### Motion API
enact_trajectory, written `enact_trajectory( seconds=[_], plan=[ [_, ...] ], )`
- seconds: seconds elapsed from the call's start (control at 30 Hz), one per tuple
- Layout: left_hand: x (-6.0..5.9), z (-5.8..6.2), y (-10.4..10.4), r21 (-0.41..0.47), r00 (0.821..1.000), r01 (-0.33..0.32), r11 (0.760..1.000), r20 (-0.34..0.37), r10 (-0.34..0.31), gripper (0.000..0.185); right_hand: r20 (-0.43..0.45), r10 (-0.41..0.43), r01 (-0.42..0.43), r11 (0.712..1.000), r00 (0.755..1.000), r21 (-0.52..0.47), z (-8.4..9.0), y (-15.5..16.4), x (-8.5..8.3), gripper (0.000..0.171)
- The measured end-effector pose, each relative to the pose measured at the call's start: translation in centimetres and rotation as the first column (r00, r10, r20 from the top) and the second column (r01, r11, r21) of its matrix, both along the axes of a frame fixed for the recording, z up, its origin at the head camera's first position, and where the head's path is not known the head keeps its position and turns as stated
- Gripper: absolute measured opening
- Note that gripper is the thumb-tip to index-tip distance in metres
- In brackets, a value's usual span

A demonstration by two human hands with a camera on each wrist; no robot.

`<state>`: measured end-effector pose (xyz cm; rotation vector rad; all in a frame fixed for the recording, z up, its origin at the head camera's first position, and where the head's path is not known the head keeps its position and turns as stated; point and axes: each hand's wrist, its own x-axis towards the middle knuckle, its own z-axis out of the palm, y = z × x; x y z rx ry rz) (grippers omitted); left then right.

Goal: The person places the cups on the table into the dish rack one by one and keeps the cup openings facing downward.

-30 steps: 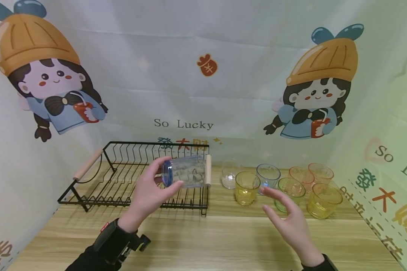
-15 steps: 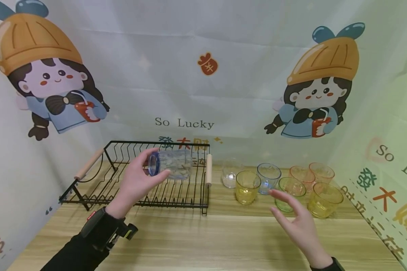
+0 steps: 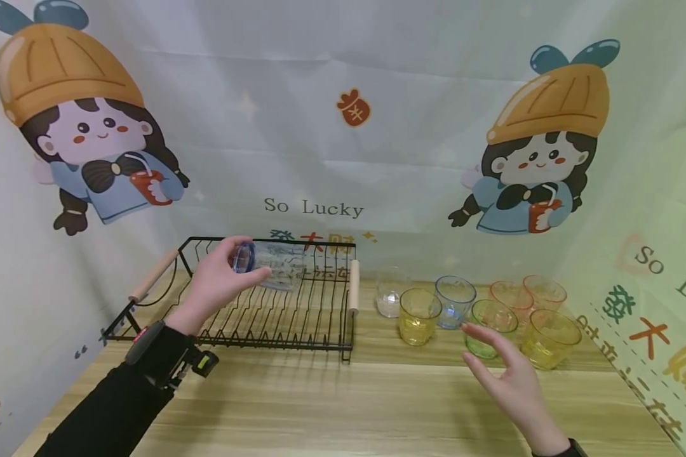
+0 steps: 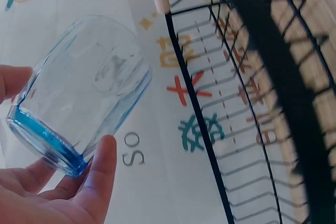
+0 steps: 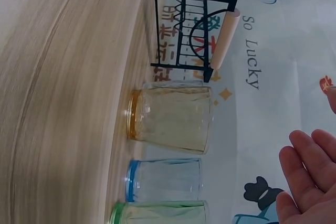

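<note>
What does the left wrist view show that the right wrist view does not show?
Only the left wrist view shows the left hand holding the blue-tinted glass near its thick blue base, tilted. Only the right wrist view shows the open right hand, the wooden table and three glasses standing on it: yellow, blue and green. Both views show the black wire rack with its wooden handle.

Clear glossy blue-tinted glass tumbler, black wire metal rack w/ wood handles, matt woodgrain table
</note>
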<state>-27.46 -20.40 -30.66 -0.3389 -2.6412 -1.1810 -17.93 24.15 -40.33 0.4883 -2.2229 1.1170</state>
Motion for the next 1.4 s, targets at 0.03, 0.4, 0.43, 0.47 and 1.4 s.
enact_trajectory(
  seconds=[0.03, 0.4, 0.43, 0.47, 1.4],
  plan=[
    [-0.2, 0.1, -0.2, -0.009, 1.000, 0.001, 1.000, 0.006, -0.001, 0.080, 0.001, -0.001, 0.001, 1.000, 1.000, 0.003, 0.0, 0.1, 0.0, 0.045],
    [-2.2, 1.1, -2.3, -0.092, 0.998, -0.050, 0.995, 0.034, 0.053, 0.080, 0.030, -0.029, 0.028, 0.999, 0.999, 0.045, -0.1, 0.6, -0.1, 0.046],
    [-2.3, 1.3, -2.4, -0.094, 0.998, -0.045, 0.995, 0.045, 0.049, 0.080, 0.033, -0.033, 0.031, 0.998, 0.999, 0.048, -0.2, 0.6, -0.1, 0.046],
    [-2.5, 1.4, -2.6, -0.091, 0.997, -0.043, 0.995, 0.057, 0.048, 0.080, 0.036, -0.036, 0.035, 0.998, 0.999, 0.051, -0.2, 0.7, -0.1, 0.046],
    [-15.0, -4.2, -11.5, -0.183, 0.991, -0.132, 0.974, 0.014, 0.136, 0.094, -0.007, -0.109, 0.109, 0.991, 0.994, 0.080, -0.4, 2.7, -0.9, 0.045]
  ],
)
